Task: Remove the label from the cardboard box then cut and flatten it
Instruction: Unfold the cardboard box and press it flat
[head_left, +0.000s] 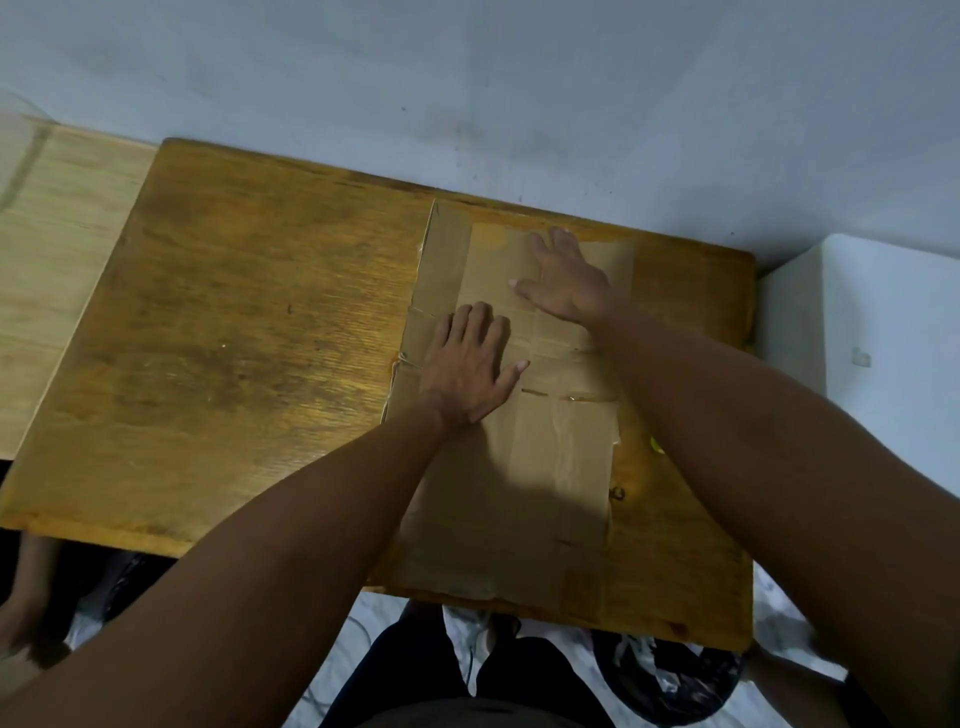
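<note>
While pressed flat under both hands, lies spread open on the right half of the wooden tabletop (234, 338): cardboard box (545, 467), cut and unfolded, reaching from the far edge by the wall down to the near edge at lower centre of the frame; strips of brown tape along its length, creases across the middle. Left hand (470, 366) at centre frame, palm down, fingers straight and together, thumb splayed to the right, pressing on the cardboard; right hand (569, 278) just above and right of it, likewise flat, fingers spread, gripping nothing. Pale wooden surface (47, 260) at the left edge; white block (883, 322) at the right edge; grey wall (467, 78) across the top.
</note>
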